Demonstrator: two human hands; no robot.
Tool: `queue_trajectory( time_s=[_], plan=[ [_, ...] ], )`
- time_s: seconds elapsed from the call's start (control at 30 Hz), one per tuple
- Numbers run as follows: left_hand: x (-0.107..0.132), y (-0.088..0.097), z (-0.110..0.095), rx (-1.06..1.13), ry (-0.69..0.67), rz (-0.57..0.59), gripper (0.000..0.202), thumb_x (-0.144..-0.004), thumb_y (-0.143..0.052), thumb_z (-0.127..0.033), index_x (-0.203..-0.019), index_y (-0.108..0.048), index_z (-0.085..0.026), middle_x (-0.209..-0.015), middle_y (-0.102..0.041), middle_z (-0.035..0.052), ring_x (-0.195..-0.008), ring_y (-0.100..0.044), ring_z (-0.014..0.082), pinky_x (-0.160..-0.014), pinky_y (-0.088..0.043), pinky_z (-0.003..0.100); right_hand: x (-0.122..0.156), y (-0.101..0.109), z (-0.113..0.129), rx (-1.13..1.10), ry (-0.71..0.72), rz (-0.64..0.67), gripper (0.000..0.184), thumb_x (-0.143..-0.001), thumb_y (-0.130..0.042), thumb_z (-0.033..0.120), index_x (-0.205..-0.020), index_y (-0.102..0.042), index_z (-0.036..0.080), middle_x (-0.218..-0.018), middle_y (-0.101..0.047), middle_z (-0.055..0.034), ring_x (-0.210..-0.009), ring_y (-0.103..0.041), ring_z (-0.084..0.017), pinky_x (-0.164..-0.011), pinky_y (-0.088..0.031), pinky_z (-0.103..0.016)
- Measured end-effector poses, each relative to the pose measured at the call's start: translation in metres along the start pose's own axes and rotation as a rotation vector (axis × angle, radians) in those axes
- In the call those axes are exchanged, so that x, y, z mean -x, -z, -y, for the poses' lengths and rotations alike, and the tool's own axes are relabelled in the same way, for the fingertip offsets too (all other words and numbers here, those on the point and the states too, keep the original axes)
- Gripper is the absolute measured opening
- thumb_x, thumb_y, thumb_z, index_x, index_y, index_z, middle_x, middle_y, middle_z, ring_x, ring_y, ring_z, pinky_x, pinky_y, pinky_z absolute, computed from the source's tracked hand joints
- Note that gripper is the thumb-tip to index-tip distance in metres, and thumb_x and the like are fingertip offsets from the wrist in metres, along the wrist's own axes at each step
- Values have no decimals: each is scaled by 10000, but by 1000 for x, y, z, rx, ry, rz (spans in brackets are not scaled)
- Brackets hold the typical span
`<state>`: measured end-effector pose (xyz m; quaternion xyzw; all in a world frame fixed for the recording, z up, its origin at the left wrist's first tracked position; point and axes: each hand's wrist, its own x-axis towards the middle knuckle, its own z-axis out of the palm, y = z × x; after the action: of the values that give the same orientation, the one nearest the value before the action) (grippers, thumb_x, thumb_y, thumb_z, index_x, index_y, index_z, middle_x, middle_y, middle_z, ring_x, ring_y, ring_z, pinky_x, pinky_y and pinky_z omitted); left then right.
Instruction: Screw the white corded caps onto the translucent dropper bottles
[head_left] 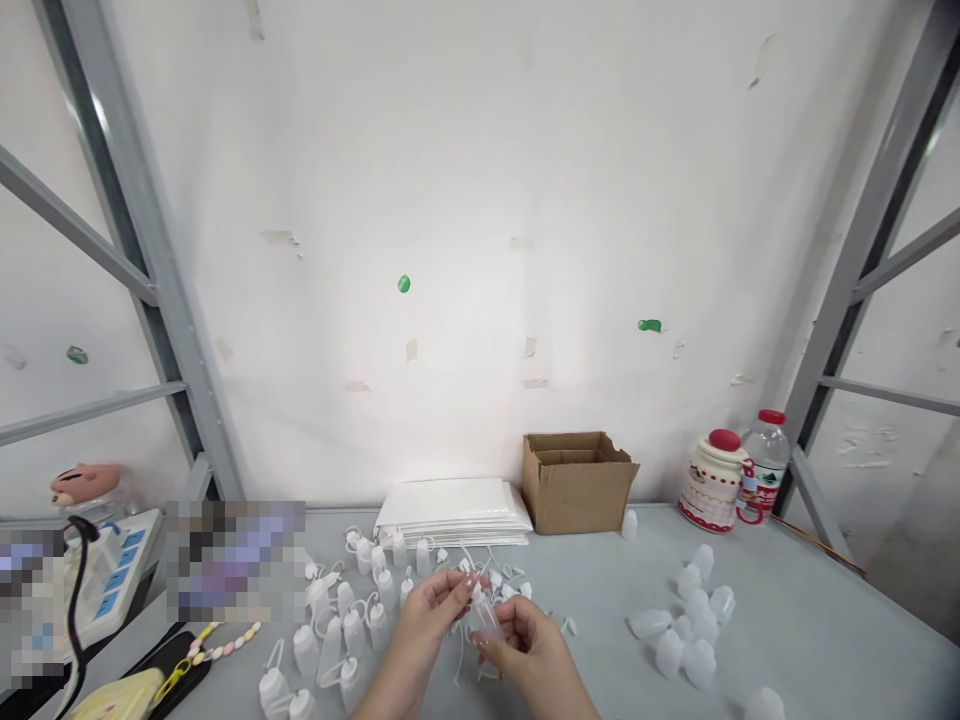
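Observation:
A small translucent squeeze bottle (487,618) is held up and tilted between my two hands. The fingers of my left hand (435,612) pinch the white cap (477,592) at its top. Lower down, my right hand (525,645) grips the bottle's body between thumb and fingers. Around and behind my hands lie several loose white caps with thin straps (517,575). To the left of my left hand stand several capped white bottles (353,632), close together. Off to the right is a loose group of bottles without caps (702,618), some lying on their sides.
At the back of the grey table (600,620) are stacked white padded envelopes (454,508) and an open cardboard box (581,495). A cream jar (709,485) and a water bottle (766,450) stand back right. Left are a power strip (120,575) and a beaded strap (232,648).

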<state>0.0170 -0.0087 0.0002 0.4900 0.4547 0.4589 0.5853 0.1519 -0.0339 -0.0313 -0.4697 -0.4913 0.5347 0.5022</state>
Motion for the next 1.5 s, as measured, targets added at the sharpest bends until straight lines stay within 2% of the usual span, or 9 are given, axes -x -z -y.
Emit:
queue_trajectory(
  time_s=[0.27,0.47,0.57,0.73,0.9,1.0,1.13,1.37,1.5],
  plan=[
    [-1,2,0,-13,-37,30,318,-548,-713,-458,-681,-704,-168,-719,-717,45,-802,-605,224,-780,-424,316,5,-2,4,68,32,-53,177,-589,-706,249,-602,-557,153,-467,-490,70,-474,-412,-90,-484,-312,-214],
    [0,1,1,112,-29,88,348,-582,-700,-447,-763,-709,-150,-669,-696,41,-663,-589,176,-660,-437,282,0,-2,1,-312,-151,107,411,-458,-786,475,-606,-632,124,-491,-620,4,-419,-463,-64,-456,-325,-192],
    [2,-2,0,133,-54,84,340,-611,-680,-443,-796,-706,-158,-636,-689,28,-589,-576,156,-605,-446,270,-4,-2,-3,-550,-307,140,476,-350,-832,459,-632,-660,115,-491,-610,19,-387,-444,-31,-431,-327,-164],
    [2,-4,1,37,-102,-15,306,-569,-706,-442,-738,-724,-188,-828,-740,61,-844,-632,234,-812,-460,325,-1,0,7,-661,-357,94,439,-381,-838,433,-608,-594,146,-420,-598,25,-310,-387,-19,-360,-281,-149],
    [0,-4,3,24,-175,-48,318,-529,-715,-476,-691,-732,-204,-927,-732,87,-973,-609,280,-903,-431,374,1,-1,15,-559,-306,54,493,-465,-743,579,-622,-529,164,-389,-597,16,-255,-383,-35,-318,-251,-163],
    [0,-4,0,26,-167,-97,340,-491,-728,-492,-663,-733,-199,-917,-733,101,-951,-619,298,-878,-453,389,-2,0,10,-447,-223,-16,558,-388,-780,556,-697,-538,159,-469,-650,12,-294,-465,-49,-342,-287,-160],
    [2,-4,-6,47,-154,-114,344,-472,-737,-491,-660,-739,-202,-921,-732,100,-943,-622,303,-848,-473,377,-5,1,3,-331,-134,27,544,-350,-790,543,-620,-513,160,-462,-645,32,-274,-443,-33,-331,-285,-156],
    [3,-1,-6,133,-37,-77,346,-487,-755,-433,-734,-747,-190,-904,-737,95,-977,-604,290,-925,-409,369,-1,-5,5,-224,-291,142,669,-552,-418,805,-482,-524,148,-274,-513,6,-221,-395,-59,-291,-247,-176],
    [3,-1,-2,259,56,-46,352,-490,-764,-403,-745,-744,-161,-882,-736,116,-947,-614,273,-904,-413,353,0,-5,12,-188,-190,46,655,-442,-558,772,-632,-562,145,-372,-573,33,-266,-437,-59,-335,-296,-181]
  ],
)
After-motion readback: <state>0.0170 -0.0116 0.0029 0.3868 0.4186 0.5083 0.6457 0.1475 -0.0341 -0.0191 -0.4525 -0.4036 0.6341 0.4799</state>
